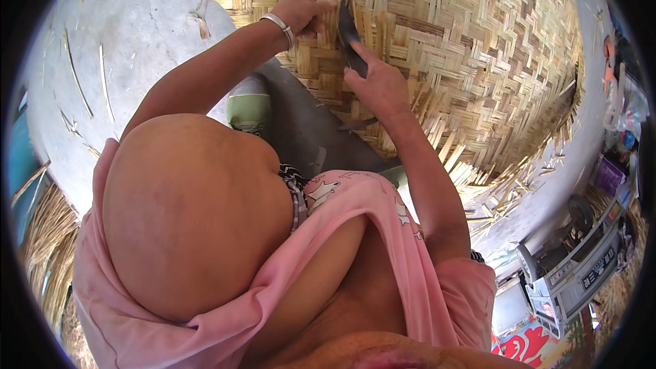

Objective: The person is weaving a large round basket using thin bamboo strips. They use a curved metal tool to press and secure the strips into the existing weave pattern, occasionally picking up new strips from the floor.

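Observation:
A large woven mat of pale bamboo strips (478, 61) lies under both hands, its loose strip ends fraying along the near right edge. My right hand (381, 89) is closed around a dark, curved knife (348, 26), the index finger and thumb against it, the blade pointing away from me over the mat. Just left of the blade is my left hand (301, 17), wearing a pale bangle (279, 25). Its fingers are bent, the index finger and thumb reaching toward the mat's strips; what they hold, if anything, is too small to make out.
Grey concrete floor (137, 20) with scattered strips spreads to the left. My green shoe (249, 111) stands beside the mat. A bundle of dry straw (51, 239) is at the far left. A vehicle-like object (574, 270) and mixed clutter line the right side.

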Tool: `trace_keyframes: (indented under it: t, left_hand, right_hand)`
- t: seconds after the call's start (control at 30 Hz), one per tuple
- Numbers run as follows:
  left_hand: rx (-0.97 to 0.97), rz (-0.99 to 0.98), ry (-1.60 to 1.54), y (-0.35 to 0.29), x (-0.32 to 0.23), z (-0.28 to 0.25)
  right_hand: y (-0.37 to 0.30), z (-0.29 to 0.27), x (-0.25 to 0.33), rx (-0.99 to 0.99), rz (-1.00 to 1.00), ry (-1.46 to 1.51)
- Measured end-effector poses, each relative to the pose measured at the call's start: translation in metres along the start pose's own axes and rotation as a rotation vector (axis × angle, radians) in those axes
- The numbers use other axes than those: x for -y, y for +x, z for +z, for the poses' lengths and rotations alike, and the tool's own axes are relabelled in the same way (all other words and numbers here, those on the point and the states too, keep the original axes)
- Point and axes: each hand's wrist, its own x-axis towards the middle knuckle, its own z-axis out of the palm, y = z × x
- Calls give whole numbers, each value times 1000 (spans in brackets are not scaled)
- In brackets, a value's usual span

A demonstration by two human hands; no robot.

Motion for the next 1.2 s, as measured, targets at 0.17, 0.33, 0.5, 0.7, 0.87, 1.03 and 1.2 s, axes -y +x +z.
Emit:
trace_keyframes:
  t: [0.17,0.33,0.5,0.7,0.87,1.03,1.2]
  left_hand:
    - [55,-134,-123,-17,-7,2]
    - [88,-319,-160,-18,-11,-2]
    - [81,-419,-194,-16,-13,2]
    - [-91,-222,-198,-7,-13,18]
    - [-215,-64,-179,10,6,19]
    - [84,-55,173,15,-7,-6]
    - [13,45,808,16,-19,-5]
  right_hand:
    - [1,-3,1,36,45,26]
    - [1,-4,2,42,55,37]
    - [1,-2,-1,20,42,20]
    - [3,-2,-4,24,10,-27]
    - [5,3,-7,20,-24,-49]
    - [2,-3,-7,21,-31,-64]
    - [-1,-15,4,118,48,-102]
